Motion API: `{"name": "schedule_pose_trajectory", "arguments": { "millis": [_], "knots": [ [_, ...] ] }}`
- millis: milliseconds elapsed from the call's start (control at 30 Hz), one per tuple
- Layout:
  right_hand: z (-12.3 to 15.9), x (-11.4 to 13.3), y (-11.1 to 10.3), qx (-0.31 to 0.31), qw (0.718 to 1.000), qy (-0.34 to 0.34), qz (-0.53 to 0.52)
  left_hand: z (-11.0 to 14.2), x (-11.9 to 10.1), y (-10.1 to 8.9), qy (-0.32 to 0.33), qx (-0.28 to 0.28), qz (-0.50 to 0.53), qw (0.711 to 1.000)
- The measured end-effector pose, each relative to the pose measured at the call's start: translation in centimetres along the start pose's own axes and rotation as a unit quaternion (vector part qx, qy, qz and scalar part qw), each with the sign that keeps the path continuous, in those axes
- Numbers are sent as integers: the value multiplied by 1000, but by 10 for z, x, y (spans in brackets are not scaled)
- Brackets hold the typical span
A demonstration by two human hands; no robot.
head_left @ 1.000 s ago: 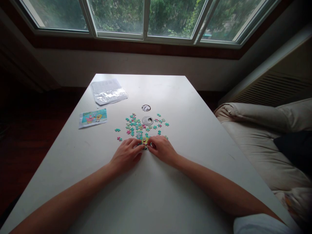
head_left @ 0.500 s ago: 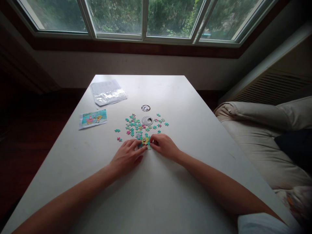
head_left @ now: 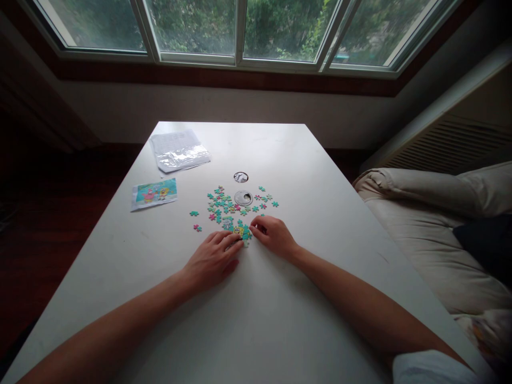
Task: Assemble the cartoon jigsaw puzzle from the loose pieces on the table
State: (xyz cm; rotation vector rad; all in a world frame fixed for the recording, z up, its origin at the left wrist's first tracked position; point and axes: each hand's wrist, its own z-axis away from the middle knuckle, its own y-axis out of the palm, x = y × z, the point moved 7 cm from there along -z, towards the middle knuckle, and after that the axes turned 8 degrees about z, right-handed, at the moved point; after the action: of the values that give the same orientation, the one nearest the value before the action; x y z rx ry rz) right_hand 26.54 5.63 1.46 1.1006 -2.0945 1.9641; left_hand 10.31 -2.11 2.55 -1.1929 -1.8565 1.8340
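Note:
A small joined part of a jigsaw puzzle (head_left: 238,231), with a yellow cartoon figure on it, lies on the white table in front of me. My left hand (head_left: 212,257) rests over its lower left side, fingers stretched out and partly covering it. At the puzzle's right edge is my right hand (head_left: 274,234), its fingers curled and fingertips close together; whether a piece is between them is hidden. Just beyond lie many loose jigsaw pieces (head_left: 218,204), mostly green with some pink.
A round metal cover (head_left: 243,198) and a round hole (head_left: 240,177) sit mid-table. Left are a picture card (head_left: 154,194) and a clear plastic bag with paper (head_left: 180,150). A beige sofa (head_left: 412,224) stands right of the table (head_left: 248,330), a window (head_left: 288,32) ahead.
My right hand has drawn slightly away from the puzzle, up and to the right. My left hand stays on the puzzle, shifted slightly. The whole view has moved a little.

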Motion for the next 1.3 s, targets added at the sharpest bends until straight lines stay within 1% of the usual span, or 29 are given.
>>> {"name": "schedule_pose_trajectory", "arguments": {
  "millis": [233, 467, 600, 733, 867, 967, 1100, 1167, 1300],
  "knots": [
    [-1, 3, -13, -49, 999, 2, -21, 0, -2, -1, 13, 14, -10, 1000],
    [-3, -10, -15, -76, 995, 31, -47, -1, -8, -5, 12, 37, -19, 999],
    [-5, -17, -18, -93, 992, 50, -62, -1, -5, -5, 18, 26, 0, 999],
    [-6, -23, -19, -97, 991, 62, -74, -1, 4, -9, 13, -4, 50, 999],
    [-7, -28, -21, -106, 989, 71, -76, -2, 8, -12, 19, -23, 81, 996],
    [-8, -30, -26, -118, 988, 75, -73, -2, 7, -14, 21, -32, 85, 996],
    [-9, -36, -39, -136, 985, 85, -62, -2, 8, -14, 23, -34, 84, 996],
    [-10, -42, -45, -134, 986, 88, -45, -2, 9, -13, 22, -28, 84, 996],
    [-14, -58, -50, -89, 992, 88, 1, -2, 10, -11, 19, -16, 82, 996]
  ]
}}
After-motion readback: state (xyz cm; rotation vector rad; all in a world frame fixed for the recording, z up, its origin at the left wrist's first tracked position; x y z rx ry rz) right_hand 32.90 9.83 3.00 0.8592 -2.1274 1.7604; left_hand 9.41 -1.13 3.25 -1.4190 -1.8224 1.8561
